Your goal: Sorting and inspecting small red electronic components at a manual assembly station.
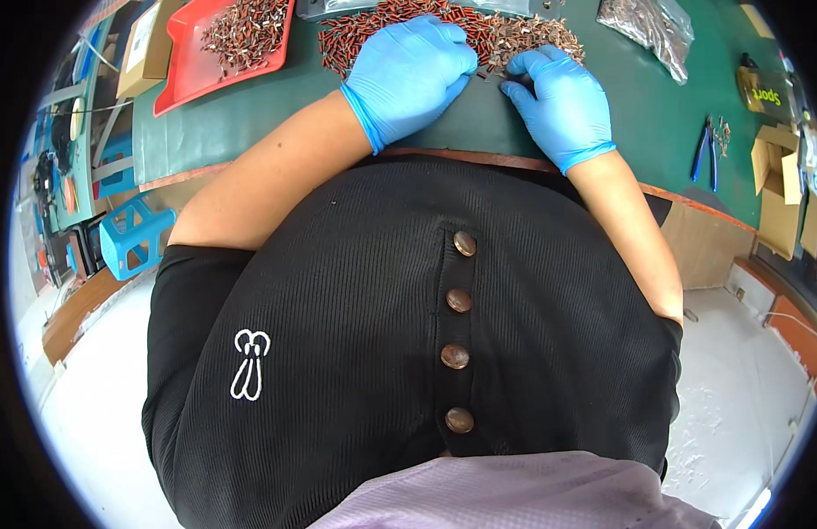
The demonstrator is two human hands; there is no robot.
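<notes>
Both my hands wear blue gloves and rest on a green mat (250, 123) at the table's near edge. My left hand (413, 70) lies curled over the near side of a heap of small reddish-brown and metal parts (497, 31). My right hand (558, 97) is beside it, fingertips pinching at one small part from the heap's near edge. What lies under my left palm is hidden.
A red tray (184, 75) with more small parts sits at the back left beside a cardboard box (148, 44). A clear bag of metal parts (651, 26) lies back right. Blue-handled pliers (708, 154) and open cardboard boxes (779, 189) are far right. A blue stool (131, 234) stands left.
</notes>
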